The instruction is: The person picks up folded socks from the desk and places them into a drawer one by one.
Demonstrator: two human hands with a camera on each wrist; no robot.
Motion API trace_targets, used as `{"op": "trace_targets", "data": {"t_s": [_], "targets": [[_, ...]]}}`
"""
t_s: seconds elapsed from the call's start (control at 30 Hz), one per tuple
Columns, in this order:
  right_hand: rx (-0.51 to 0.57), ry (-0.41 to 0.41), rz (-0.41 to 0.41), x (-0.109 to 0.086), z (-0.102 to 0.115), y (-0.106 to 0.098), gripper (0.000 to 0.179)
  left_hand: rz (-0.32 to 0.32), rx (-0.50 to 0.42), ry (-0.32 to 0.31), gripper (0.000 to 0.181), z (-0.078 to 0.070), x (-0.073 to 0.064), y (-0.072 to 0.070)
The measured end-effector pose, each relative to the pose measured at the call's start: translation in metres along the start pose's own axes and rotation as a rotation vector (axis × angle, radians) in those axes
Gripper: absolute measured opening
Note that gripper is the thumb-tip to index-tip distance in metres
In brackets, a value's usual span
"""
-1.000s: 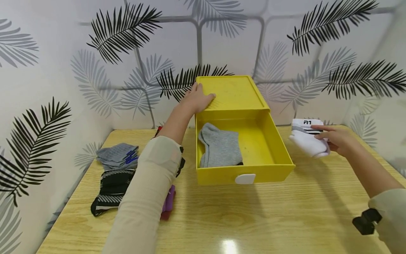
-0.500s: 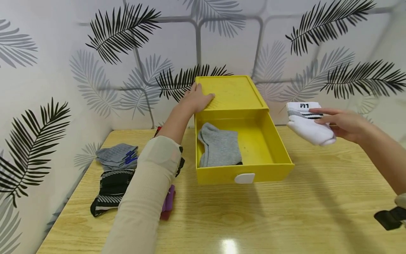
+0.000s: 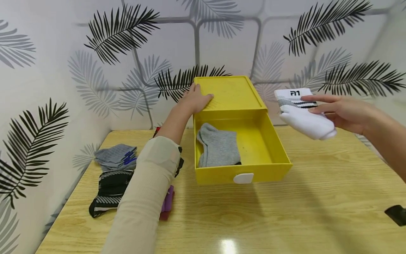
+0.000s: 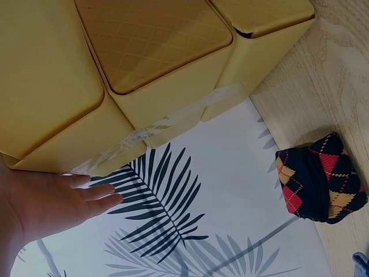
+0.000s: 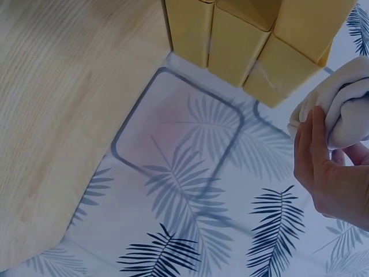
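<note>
My right hand (image 3: 352,111) pinches a folded pair of white socks (image 3: 304,121) with black stripes, held in the air right of the yellow drawer box (image 3: 244,173). In the right wrist view the white socks (image 5: 340,107) bunch between fingers and thumb. My left hand (image 3: 196,100) rests with straight fingers on the left top edge of the box; in the left wrist view the hand (image 4: 52,202) lies along its side. The top drawer is pulled out. Grey socks (image 3: 222,146) lie folded in its left part, while bare yellow floor shows on the right.
Left on the wooden table (image 3: 253,218) lie folded grey socks (image 3: 115,155) with blue marks, black patterned socks (image 3: 114,188) and purple ones (image 3: 168,199) partly behind the left sleeve. Argyle socks (image 4: 323,179) lie left of the box. A leaf-patterned wall stands behind.
My right hand has lifted the white socks off to the upper left, higher above the table and nearer the box. My left hand has stayed on the box.
</note>
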State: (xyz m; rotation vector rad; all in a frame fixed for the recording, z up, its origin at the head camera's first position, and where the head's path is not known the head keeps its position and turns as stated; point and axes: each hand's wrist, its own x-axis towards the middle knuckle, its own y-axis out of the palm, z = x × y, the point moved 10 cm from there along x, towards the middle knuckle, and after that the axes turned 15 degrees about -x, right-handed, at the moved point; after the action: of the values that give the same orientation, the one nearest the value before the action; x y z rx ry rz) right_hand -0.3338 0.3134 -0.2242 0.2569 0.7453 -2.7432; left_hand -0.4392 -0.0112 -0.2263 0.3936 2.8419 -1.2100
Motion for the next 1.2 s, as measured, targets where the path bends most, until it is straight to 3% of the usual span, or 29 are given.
{"op": "trace_targets", "data": {"t_s": [0.37, 0.7, 0.83, 0.93, 1.2], "targets": [[0.02, -0.084, 0.109, -0.006, 0.04, 0.043, 0.037, -0.012, -0.005, -0.005, 0.075, 0.001, 0.0, 0.0], [-0.003, -0.03, 0.143, -0.006, 0.06, 0.094, 0.033, -0.022, 0.0, 0.009, 0.075, 0.001, 0.001, 0.0], [-0.099, -0.03, 0.174, -0.002, 0.066, 0.111, 0.041, -0.03, 0.003, 0.013, 0.075, 0.001, 0.002, 0.0], [-0.196, -0.054, 0.151, 0.001, 0.069, 0.119, 0.048, -0.036, 0.003, 0.015, 0.075, 0.002, 0.003, 0.0], [-0.584, -0.268, -0.093, 0.005, 0.091, 0.126, 0.033, -0.04, 0.007, 0.011, 0.075, 0.001, 0.002, -0.001]]}}
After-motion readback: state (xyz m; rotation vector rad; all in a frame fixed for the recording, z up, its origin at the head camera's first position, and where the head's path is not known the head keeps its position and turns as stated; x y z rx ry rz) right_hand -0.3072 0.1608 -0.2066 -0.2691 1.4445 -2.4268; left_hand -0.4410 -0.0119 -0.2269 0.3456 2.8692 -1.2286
